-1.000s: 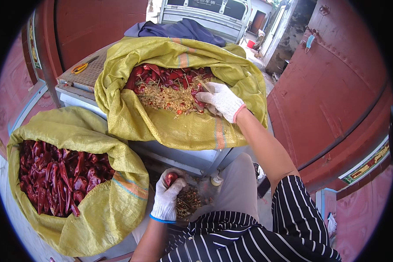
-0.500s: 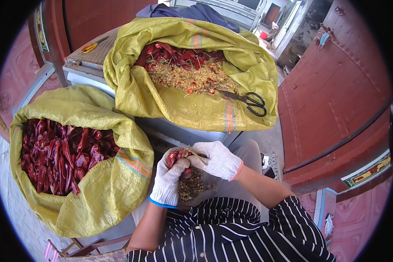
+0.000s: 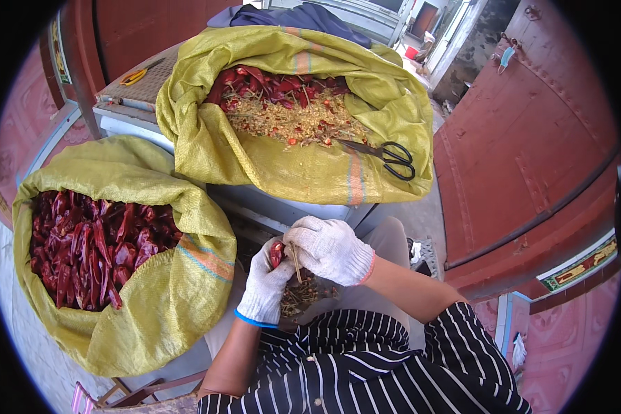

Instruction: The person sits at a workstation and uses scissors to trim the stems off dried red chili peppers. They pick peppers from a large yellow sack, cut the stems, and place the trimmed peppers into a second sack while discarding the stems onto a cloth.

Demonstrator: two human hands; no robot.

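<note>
Here's the left hand (image 3: 266,277), its grip closed around a dark red pepper (image 3: 277,254), and right beside it the right hand (image 3: 328,250) has fingers bunched, a thin pale stem (image 3: 297,263) hanging from its narrow pinch. For good handling, I'd say cradle the pepper lightly, since that glossy skin looks brittle, and keep the right-hand pinch low on the stem so any pull runs straight. Best over the stem scraps (image 3: 301,295) just below, too. Out past the fingers, the pepper sits short of the table's (image 3: 139,93) near edge; black scissors (image 3: 388,157) lie on the near right edge of the upper sack (image 3: 290,162), and off the table's near left corner bulges the pepper-filled left sack (image 3: 165,331).
</note>
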